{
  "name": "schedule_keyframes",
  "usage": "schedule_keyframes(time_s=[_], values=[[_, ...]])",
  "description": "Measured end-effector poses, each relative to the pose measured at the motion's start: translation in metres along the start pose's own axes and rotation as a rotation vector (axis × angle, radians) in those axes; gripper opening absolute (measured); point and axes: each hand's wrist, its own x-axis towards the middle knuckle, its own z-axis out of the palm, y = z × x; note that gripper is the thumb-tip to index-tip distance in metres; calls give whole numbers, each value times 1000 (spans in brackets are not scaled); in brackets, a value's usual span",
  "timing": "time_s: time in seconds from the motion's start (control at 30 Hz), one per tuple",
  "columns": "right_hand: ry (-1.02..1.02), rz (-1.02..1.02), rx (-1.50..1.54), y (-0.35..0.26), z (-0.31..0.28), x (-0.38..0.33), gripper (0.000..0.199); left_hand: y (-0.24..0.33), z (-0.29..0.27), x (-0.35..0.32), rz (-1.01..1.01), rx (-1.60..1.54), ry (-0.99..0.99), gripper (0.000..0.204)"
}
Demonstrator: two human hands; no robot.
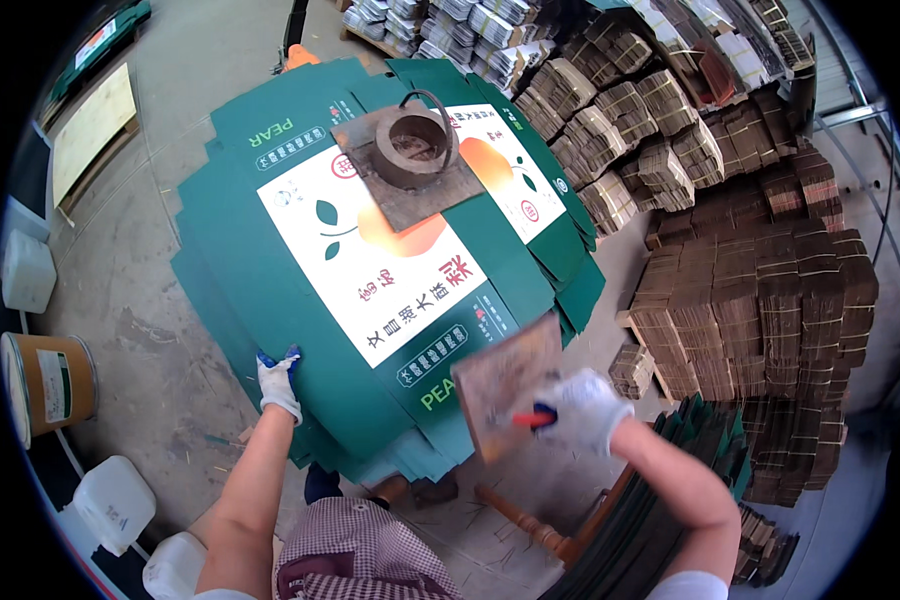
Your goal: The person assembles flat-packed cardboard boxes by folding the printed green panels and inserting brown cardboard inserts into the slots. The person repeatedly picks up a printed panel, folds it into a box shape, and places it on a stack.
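And over to five o'clock, gripping a brown board (505, 375) in the right hand (575, 410), gloved in white, closed firmly at the board's near right side. Showing something red (527, 419) past the thumb there, too blurred to name. Tilting that board over the near edge of the green carton sheets (235, 260), blurred too; cannot tell if touching.

Across to eight o'clock, laying the left hand (278, 385), white-gloved and blue-tipped, on the left edge of those same sheets, with fingers parted and around nothing. Filling the middle of the view with that green pile, spreading from ten round to five, showing white panels, an orange fruit and green leaves.

Up near twelve, resting on the printed top: a brown square plate (425, 208), and on it a round pot (407, 181), looped with a curved handle, brownish inside.

Round the outside, stacking high from one to four, tied brown cardboard bundles (710, 300). Between four and five, standing beside the right forearm, dark green sheets (620, 530). Out between eight and nine, a brown drum (70, 385); at eight, a white jug (115, 500).
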Motion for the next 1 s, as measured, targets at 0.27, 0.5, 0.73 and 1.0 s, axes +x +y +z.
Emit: schedule_keyframes(time_s=[0.27, 0.5, 0.73, 1.0], values=[[1, 111, -317, -18, -95, 188, 26, 13, 14, -1, 41, 175, 30, 41], [115, 166, -234, -22, -76, 238, 26, 22, 13, 12, 76, 303, 126, 45], [647, -4, 17, -39, -38, 178, 29, 19, 27, 2, 12, 235, 116, 51], [299, 155, 912, -91, 255, -31, 30, 35, 21, -35, -158, 415, 24, 40]])
